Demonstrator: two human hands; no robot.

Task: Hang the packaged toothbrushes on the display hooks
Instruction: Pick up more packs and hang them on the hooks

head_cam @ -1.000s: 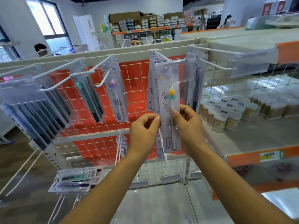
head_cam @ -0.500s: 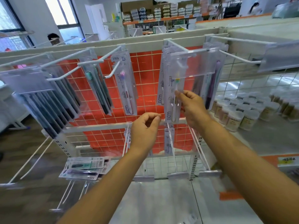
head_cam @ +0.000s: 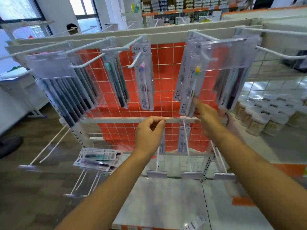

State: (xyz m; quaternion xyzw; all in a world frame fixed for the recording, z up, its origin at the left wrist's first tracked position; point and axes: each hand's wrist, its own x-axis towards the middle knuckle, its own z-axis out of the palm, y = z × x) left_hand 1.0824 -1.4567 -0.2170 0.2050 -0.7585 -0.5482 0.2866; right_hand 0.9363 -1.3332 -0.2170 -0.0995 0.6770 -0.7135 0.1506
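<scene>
Head | my right hand (head_cam: 206,116): forefinger straight, touching the hung toothbrush pack (head_cam: 189,95) | my left hand (head_cam: 147,132): loosely curled, empty

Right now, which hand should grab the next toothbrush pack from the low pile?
Probably left. The left hand is empty and nearer the pile of packs lying lower left; the right hand is up at the hanging yellow-brush pack.

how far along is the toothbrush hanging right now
Done: the yellow-headed pack hangs on its hook, others behind it. In hand: nothing; the right hand just touches that pack with straight fingers, the left hand is loosely curled, empty. Left: a pile of packs lies across the lower hooks, likely to be hung.
</scene>
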